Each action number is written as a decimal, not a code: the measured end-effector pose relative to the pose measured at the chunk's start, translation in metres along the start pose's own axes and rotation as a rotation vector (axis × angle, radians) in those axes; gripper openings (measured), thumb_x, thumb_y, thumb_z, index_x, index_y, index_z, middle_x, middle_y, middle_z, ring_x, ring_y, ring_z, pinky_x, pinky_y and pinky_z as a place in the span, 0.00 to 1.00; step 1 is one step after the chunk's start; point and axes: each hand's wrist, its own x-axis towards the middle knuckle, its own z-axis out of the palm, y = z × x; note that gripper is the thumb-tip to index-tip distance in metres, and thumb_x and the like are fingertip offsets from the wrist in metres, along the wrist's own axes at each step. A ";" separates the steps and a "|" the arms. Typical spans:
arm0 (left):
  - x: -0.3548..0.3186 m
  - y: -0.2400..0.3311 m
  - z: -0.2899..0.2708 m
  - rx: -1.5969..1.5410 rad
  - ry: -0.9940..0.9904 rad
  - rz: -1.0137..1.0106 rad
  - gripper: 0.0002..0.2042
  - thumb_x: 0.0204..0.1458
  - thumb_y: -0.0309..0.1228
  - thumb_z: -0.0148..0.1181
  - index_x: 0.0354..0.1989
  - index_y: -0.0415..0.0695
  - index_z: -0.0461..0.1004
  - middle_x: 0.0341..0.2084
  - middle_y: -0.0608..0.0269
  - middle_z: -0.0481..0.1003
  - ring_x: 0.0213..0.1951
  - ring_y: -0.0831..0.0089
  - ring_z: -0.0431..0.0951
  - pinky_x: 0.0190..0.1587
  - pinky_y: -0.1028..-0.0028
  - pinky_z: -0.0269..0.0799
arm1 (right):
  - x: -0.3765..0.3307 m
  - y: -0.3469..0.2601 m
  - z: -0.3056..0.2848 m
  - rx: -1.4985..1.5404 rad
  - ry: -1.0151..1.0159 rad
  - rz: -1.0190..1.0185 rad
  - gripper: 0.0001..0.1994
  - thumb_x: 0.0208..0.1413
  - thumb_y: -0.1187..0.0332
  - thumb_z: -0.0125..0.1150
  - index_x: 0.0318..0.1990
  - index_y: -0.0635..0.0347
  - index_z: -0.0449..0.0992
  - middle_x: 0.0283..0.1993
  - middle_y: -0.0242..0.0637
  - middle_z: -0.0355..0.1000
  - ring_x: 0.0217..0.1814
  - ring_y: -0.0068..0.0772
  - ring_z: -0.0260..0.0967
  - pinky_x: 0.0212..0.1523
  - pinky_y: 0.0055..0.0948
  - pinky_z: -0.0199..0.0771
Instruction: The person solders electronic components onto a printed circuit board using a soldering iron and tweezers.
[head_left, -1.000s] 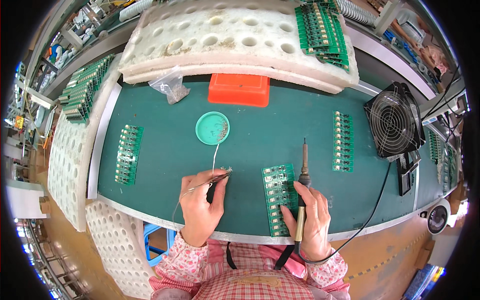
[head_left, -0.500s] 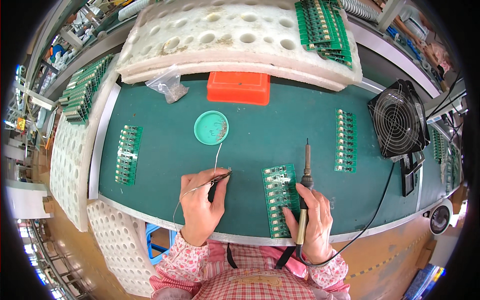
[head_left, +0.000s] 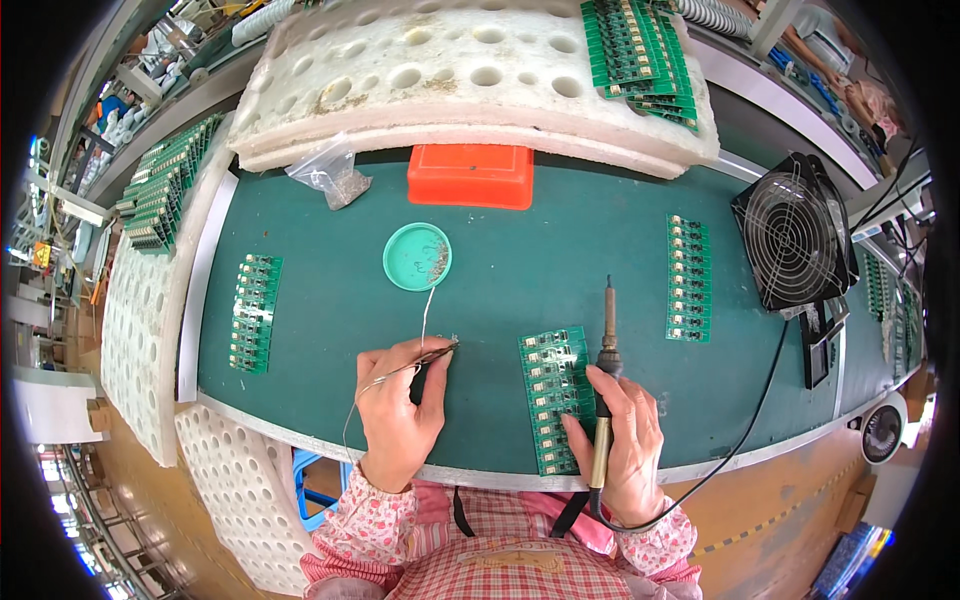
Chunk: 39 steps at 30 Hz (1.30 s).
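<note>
My left hand [head_left: 400, 412] is closed in a pinch on dark tweezers [head_left: 432, 355], whose tips point right, just above the green mat. A thin silvery solder wire [head_left: 427, 312] also passes through these fingers, its far end by the rim of a round turquoise dish [head_left: 390, 262] that holds small metal pieces. In my right hand [head_left: 632, 440] is a soldering iron [head_left: 609, 358], its tip pointing away from me. Beside it lies a green circuit board panel [head_left: 550, 395] with a row of white components; my right thumb rests at its right edge.
Other board panels lie at left [head_left: 256, 315] and right [head_left: 688, 280]. Behind the dish are a red plastic box [head_left: 470, 178] and a clear bag [head_left: 335, 178]. White foam blocks [head_left: 450, 110] carry stacked boards. A black fan [head_left: 795, 235] stands right; the iron's cord [head_left: 745, 425] curves towards it.
</note>
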 end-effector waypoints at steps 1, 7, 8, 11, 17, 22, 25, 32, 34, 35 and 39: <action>0.000 -0.001 0.000 0.008 0.015 0.024 0.10 0.49 0.18 0.67 0.38 0.44 0.81 0.34 0.64 0.83 0.34 0.65 0.78 0.42 0.69 0.68 | 0.000 -0.001 0.000 0.002 0.000 0.000 0.31 0.46 0.73 0.74 0.61 0.61 0.72 0.46 0.48 0.72 0.48 0.53 0.72 0.52 0.45 0.73; -0.001 0.002 0.000 -0.010 0.001 0.052 0.10 0.49 0.17 0.67 0.39 0.43 0.81 0.35 0.64 0.82 0.34 0.65 0.78 0.42 0.69 0.69 | -0.001 -0.004 -0.003 -0.006 -0.056 -0.010 0.34 0.45 0.70 0.76 0.63 0.59 0.71 0.48 0.47 0.70 0.49 0.52 0.71 0.55 0.45 0.72; -0.001 0.004 -0.001 -0.023 -0.022 0.038 0.09 0.50 0.16 0.65 0.39 0.42 0.81 0.35 0.61 0.82 0.36 0.64 0.78 0.42 0.69 0.72 | -0.002 -0.004 -0.003 -0.014 -0.052 -0.008 0.34 0.45 0.70 0.76 0.63 0.59 0.71 0.48 0.47 0.70 0.49 0.52 0.71 0.55 0.45 0.72; -0.005 0.015 0.004 -0.141 -0.041 0.041 0.09 0.51 0.15 0.65 0.40 0.40 0.80 0.36 0.58 0.81 0.36 0.64 0.80 0.41 0.70 0.74 | -0.005 -0.002 -0.002 0.009 -0.058 -0.033 0.33 0.46 0.70 0.75 0.63 0.57 0.71 0.48 0.47 0.69 0.49 0.51 0.71 0.53 0.45 0.72; -0.007 0.031 0.022 -0.268 -0.104 0.023 0.10 0.49 0.15 0.66 0.39 0.39 0.80 0.36 0.59 0.81 0.36 0.62 0.81 0.40 0.69 0.76 | -0.006 -0.002 -0.004 0.020 -0.013 -0.014 0.34 0.45 0.71 0.75 0.63 0.59 0.71 0.47 0.47 0.70 0.47 0.49 0.71 0.50 0.42 0.74; -0.003 0.032 0.026 -0.259 -0.151 0.077 0.09 0.50 0.14 0.64 0.39 0.37 0.80 0.36 0.56 0.81 0.35 0.63 0.82 0.39 0.71 0.76 | -0.007 0.004 -0.007 0.036 0.049 -0.006 0.32 0.46 0.72 0.75 0.61 0.61 0.71 0.47 0.47 0.73 0.43 0.45 0.73 0.44 0.39 0.75; -0.002 0.032 0.027 -0.246 -0.145 0.091 0.09 0.49 0.13 0.64 0.38 0.37 0.80 0.36 0.56 0.81 0.36 0.62 0.82 0.39 0.70 0.76 | -0.007 0.006 -0.006 0.049 0.072 0.002 0.31 0.47 0.72 0.74 0.61 0.62 0.71 0.47 0.47 0.74 0.42 0.44 0.74 0.43 0.38 0.75; -0.001 0.033 0.028 -0.213 -0.159 0.107 0.09 0.49 0.14 0.65 0.38 0.37 0.80 0.36 0.57 0.81 0.35 0.61 0.81 0.39 0.69 0.75 | -0.006 0.008 -0.008 0.067 0.064 -0.005 0.30 0.48 0.73 0.74 0.61 0.63 0.71 0.47 0.47 0.74 0.43 0.43 0.74 0.43 0.38 0.75; 0.000 0.033 0.028 -0.213 -0.158 0.110 0.09 0.48 0.13 0.65 0.38 0.37 0.80 0.36 0.57 0.81 0.35 0.61 0.81 0.38 0.69 0.75 | -0.005 0.007 -0.009 0.068 0.059 0.000 0.30 0.48 0.73 0.74 0.61 0.63 0.71 0.47 0.47 0.74 0.43 0.43 0.74 0.43 0.38 0.75; 0.000 0.034 0.027 -0.210 -0.161 0.109 0.09 0.48 0.13 0.65 0.38 0.37 0.80 0.36 0.57 0.81 0.35 0.61 0.81 0.38 0.69 0.75 | -0.004 0.006 -0.009 0.072 0.054 0.006 0.30 0.48 0.73 0.74 0.61 0.63 0.71 0.47 0.47 0.74 0.43 0.43 0.74 0.43 0.38 0.75; 0.001 0.034 0.027 -0.200 -0.168 0.114 0.10 0.48 0.13 0.65 0.38 0.37 0.80 0.36 0.57 0.81 0.35 0.61 0.81 0.39 0.69 0.75 | -0.006 0.009 -0.008 0.074 0.054 -0.003 0.30 0.48 0.73 0.73 0.61 0.63 0.70 0.48 0.47 0.74 0.43 0.43 0.73 0.43 0.37 0.75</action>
